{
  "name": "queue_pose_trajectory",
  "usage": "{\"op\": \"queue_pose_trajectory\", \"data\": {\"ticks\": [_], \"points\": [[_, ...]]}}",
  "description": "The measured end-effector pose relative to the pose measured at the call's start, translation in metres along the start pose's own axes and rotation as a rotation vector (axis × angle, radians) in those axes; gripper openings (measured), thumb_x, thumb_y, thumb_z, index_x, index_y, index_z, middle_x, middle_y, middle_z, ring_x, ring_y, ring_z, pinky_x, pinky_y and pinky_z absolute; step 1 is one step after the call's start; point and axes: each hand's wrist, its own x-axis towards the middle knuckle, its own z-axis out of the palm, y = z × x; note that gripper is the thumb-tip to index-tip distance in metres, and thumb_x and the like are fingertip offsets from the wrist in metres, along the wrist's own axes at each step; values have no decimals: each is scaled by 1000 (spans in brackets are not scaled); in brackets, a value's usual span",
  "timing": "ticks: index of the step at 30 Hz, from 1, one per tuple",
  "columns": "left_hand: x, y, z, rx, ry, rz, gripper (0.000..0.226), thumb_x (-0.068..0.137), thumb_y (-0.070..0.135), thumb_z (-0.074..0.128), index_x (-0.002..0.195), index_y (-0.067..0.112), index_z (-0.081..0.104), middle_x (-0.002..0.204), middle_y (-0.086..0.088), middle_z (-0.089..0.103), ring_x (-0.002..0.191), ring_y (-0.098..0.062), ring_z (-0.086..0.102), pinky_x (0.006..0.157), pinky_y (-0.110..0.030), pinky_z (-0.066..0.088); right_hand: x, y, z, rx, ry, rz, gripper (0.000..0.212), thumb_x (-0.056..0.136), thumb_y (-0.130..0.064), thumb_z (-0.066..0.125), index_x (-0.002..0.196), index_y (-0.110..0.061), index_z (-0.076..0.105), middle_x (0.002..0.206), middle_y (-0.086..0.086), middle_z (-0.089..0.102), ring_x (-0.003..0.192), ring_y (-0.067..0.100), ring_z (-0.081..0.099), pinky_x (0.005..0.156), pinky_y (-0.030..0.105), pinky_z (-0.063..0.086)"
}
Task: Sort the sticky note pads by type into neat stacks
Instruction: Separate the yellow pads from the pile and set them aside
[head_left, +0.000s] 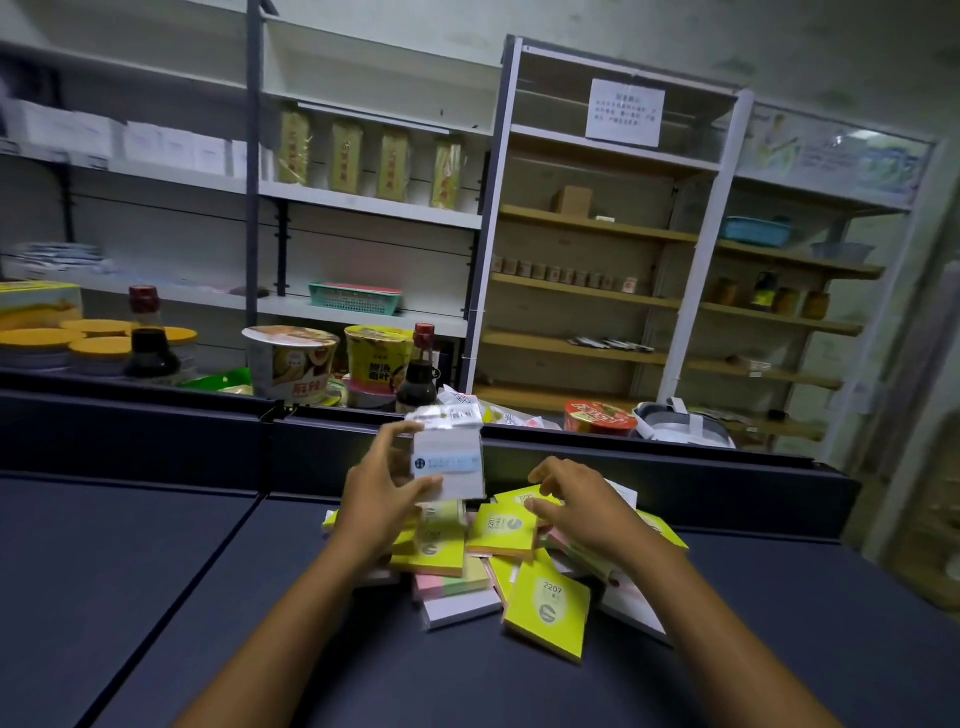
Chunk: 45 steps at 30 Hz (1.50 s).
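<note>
Head view: the left hand (382, 496) grips a wrapped white pad block (451, 462) between thumb and fingers, lifted above the jumbled pile of sticky note pads (498, 561) on the dark table (156, 597). The right hand (582, 506) hovers over the pile, fingers loosely curled and holding nothing.

pad pile (498, 561) on table (156, 597) | shelves (597, 291) behind | noodle cups (291, 364) behind-left

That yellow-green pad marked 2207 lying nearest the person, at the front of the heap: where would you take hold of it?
Probably by its near edge, coming from the person's side. The yellow-green 2207 pad lies face up and tilted, its far end propped on the heap, its near corner on the dark tabletop. Fingers could pinch top and bottom there.
</note>
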Motion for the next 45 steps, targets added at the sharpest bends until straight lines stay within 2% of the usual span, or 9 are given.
{"op": "queue_pose_trajectory", "data": {"ticks": [3, 8, 15, 19, 22, 28, 34, 39, 45], "points": [[2, 4, -5, -143, 62, 12, 57, 82, 2, 74, 124, 32, 52, 106, -2, 69, 89, -19, 73, 56, -39, 61, 2, -4, 3, -41, -85, -2, 44, 90, -43, 66, 129, -25, 56, 124, -4, 54, 119, 15, 50, 98, 33, 46], [5, 1, -6, -206, 88, 18, 59, 84, 1, 72, 129, 33, 51, 108, -4, 68, 95, -19, 71, 67, -44, 62, 5, -9, 10, -202, -220, 15, 72, 83, -57, 67, 142, -21, 47, 136, 2, 45, 127, 21, 40, 104, 36, 39], [6, -7, -6, -245, 71, -7, 63, 84, 0, 71, 130, 37, 50, 109, -5, 67, 97, -17, 71, 68, -38, 62, 6, -13, 14, -197, -170, 29, 67, 76, -54, 76, 130, -23, 51, 127, 0, 48, 117, 18, 41, 93, 31, 39], [6, -8, -3, -248, 56, -8, 72, 85, -4, 68, 135, 43, 46, 113, -4, 64, 103, -18, 68, 69, -34, 62, -1, -17, 14, 14, -78, 79, 55, 73, -34, 84, 111, -26, 46, 112, -3, 55, 101, 15, 53, 79, 30, 48], [0, -5, -3, -250, 51, -23, 80, 84, -9, 65, 141, 42, 41, 118, -5, 61, 107, -21, 66, 70, -32, 62, -13, -21, 15, 213, 29, 128, 43, 80, -20, 77, 105, -26, 42, 95, -3, 63, 78, 11, 62, 58, 26, 48], [-25, 9, -24, -286, 102, 3, 85, 83, -13, 63, 139, 45, 38, 119, -5, 60, 105, -21, 66, 66, -26, 60, -53, -32, 19, 757, 322, 284, 32, 88, -13, 71, 98, -31, 46, 97, 4, 69, 73, 20, 68, 62, 34, 55], [-58, 15, -67, -296, 100, 48, 82, 86, -12, 61, 142, 43, 40, 117, 1, 63, 102, -18, 68, 68, -26, 60, -84, -79, 38, 1294, 418, 329, 28, 87, 4, 67, 102, -10, 47, 94, 13, 74, 76, 23, 71, 63, 32, 58], [-70, 17, -121, -259, 66, 54, 79, 87, -9, 61, 144, 41, 40, 116, -1, 63, 103, -15, 67, 71, -21, 59, -91, -134, 54, 1420, 439, 252, 22, 90, 10, 60, 100, -6, 48, 82, 9, 74, 67, 19, 69, 61, 29, 60], [-84, 12, -202, -210, 51, 53, 78, 87, -9, 63, 142, 42, 41, 114, -4, 63, 102, -21, 66, 69, -23, 58, -88, -207, 73, 1390, 436, 231, 25, 90, 8, 61, 102, -9, 48, 90, 14, 76, 67, 25, 70, 57, 33, 56]]}}
